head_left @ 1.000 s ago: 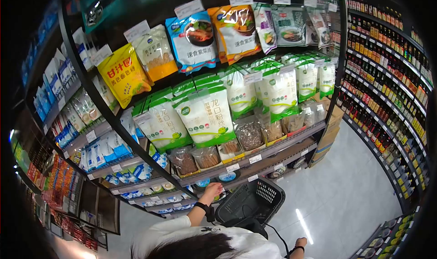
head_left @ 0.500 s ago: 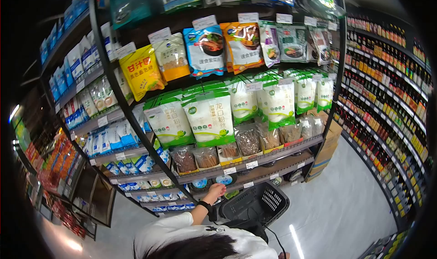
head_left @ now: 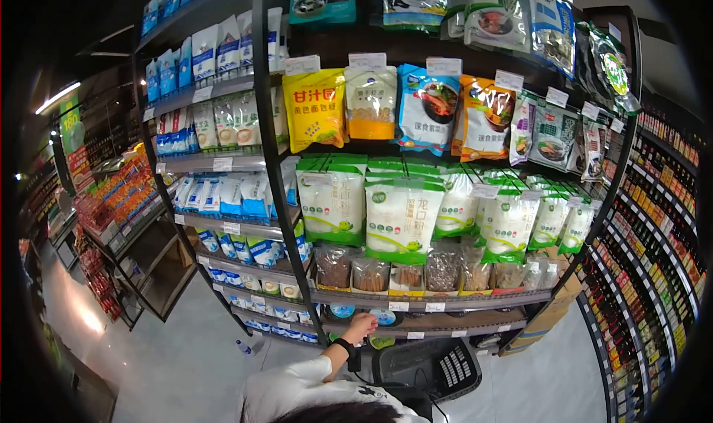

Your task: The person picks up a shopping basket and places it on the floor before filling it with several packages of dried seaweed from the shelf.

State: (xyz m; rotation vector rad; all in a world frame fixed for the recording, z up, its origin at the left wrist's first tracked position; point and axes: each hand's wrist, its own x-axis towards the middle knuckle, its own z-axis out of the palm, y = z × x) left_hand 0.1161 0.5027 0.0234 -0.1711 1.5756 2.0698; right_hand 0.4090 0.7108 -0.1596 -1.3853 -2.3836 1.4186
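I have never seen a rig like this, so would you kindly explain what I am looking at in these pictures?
There is no robot here: a person works with bare hands, and every picture comes from one camera worn on the head, looking forward and down. At the bottom you see some dark hair, a white sleeve and the left hand, with a black band on its wrist. The right hand is out of view.

The left hand is near a blue-topped round pack on a low shelf; I cannot make out anything held in its fingers. Beside it is a dark basket. Above hang green-and-white packets and a yellow packet. Rows of bottles stand at the right.
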